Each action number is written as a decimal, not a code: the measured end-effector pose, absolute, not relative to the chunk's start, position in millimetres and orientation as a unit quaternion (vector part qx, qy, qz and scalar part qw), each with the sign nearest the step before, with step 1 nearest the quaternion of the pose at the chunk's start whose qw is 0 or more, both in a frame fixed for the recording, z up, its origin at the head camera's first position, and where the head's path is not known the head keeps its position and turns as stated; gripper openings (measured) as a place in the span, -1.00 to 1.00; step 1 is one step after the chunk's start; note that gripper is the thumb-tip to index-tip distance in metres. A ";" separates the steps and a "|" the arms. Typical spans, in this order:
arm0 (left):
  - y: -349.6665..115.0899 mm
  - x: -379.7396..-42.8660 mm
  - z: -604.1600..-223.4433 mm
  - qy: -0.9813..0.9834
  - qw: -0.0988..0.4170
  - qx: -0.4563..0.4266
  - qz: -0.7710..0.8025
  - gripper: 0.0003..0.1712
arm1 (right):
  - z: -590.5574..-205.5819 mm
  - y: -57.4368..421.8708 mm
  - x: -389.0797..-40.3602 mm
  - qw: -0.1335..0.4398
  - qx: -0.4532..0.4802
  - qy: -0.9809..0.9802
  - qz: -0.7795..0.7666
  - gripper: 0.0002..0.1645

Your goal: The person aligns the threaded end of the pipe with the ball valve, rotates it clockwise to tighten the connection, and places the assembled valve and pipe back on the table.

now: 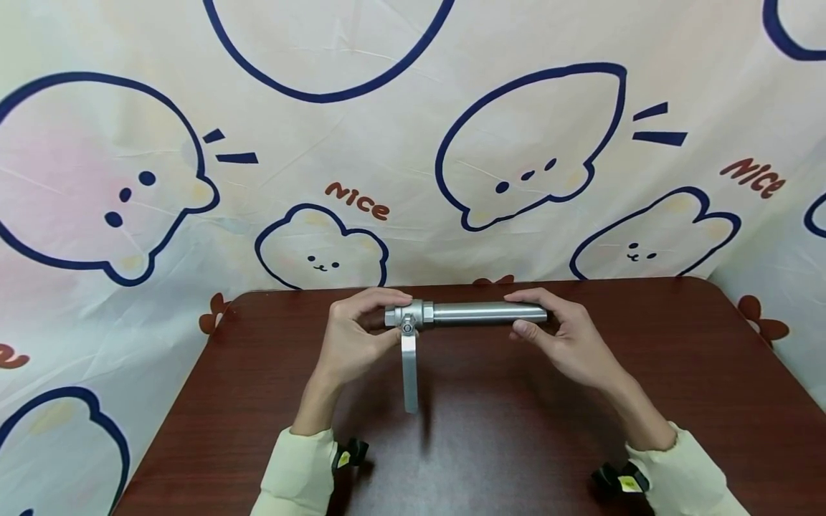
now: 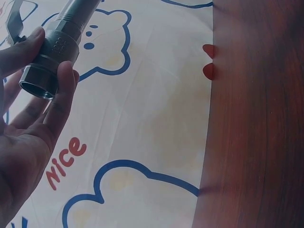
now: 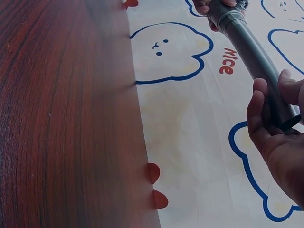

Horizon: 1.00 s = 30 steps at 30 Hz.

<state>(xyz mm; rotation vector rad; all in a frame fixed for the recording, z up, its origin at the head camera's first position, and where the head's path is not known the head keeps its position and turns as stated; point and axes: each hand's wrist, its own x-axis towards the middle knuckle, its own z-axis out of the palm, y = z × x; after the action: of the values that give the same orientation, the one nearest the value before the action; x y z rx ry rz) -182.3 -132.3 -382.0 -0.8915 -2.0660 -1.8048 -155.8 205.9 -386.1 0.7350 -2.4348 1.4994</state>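
Above the table, both hands hold up a metal ball valve joined to a straight steel pipe, lying level in the head view. My left hand grips the valve body between thumb and fingers at its left end. The valve's flat lever handle points down toward the person. At the other end, my right hand pinches the pipe between thumb and fingers. In the left wrist view, the open end of the valve shows among the left fingers. The pipe's open end appears beside the right palm.
A dark reddish-brown wooden table lies beneath the hands. Behind it hangs a pale cloth with blue cartoon outlines and the word "Nice". Black straps with yellow labels sit at both wrists, by the pale sleeves.
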 end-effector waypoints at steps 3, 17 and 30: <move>-132.5 -182.5 -381.6 -0.709 0.128 -0.305 -0.623 -0.52 | -385.7 205.6 -156.2 0.086 0.247 -0.820 0.508 -0.50; -133.0 -183.0 -381.9 -0.707 0.133 -0.309 -0.622 -0.52 | -383.2 204.5 -152.8 0.089 0.244 -0.832 0.491 -0.45; -133.2 -182.4 -382.1 -0.706 0.128 -0.305 -0.626 -0.52 | -384.5 202.2 -154.2 0.147 0.254 -0.830 0.475 -0.39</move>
<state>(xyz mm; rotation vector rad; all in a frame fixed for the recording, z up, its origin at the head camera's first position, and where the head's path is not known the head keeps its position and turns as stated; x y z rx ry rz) -182.4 -133.2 -382.1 -0.8862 -2.0548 -1.8203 -154.2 202.2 -384.5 0.7300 -2.3879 1.3655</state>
